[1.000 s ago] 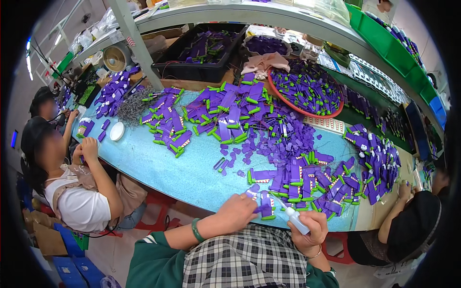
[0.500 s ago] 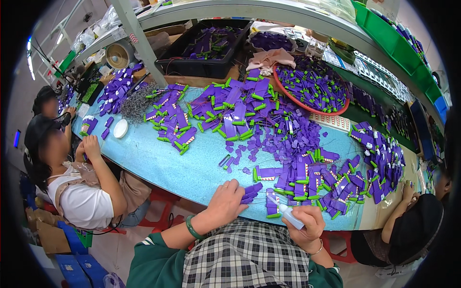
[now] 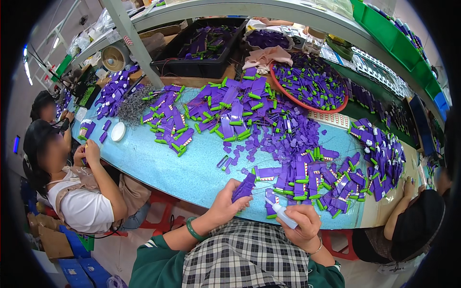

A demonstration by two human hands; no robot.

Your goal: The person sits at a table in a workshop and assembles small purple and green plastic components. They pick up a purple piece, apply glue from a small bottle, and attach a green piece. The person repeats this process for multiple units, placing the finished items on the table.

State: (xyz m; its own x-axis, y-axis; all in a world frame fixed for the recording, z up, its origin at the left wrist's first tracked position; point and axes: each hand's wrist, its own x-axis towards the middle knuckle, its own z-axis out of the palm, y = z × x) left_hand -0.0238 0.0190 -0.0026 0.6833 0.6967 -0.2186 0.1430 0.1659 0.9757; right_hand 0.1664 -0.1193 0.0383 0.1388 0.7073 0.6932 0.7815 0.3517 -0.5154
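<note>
The left hand (image 3: 225, 206) pinches a purple plastic piece (image 3: 244, 187) at the desk (image 3: 158, 163) edge, six o'clock; likely light, stiff, best held by its sides. The right hand (image 3: 300, 225) grips a small white bottle (image 3: 282, 215).

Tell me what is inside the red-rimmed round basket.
The red-rimmed basket holds a heap of purple pieces with green caps. Its bottom is covered by them and cannot be seen.
</note>
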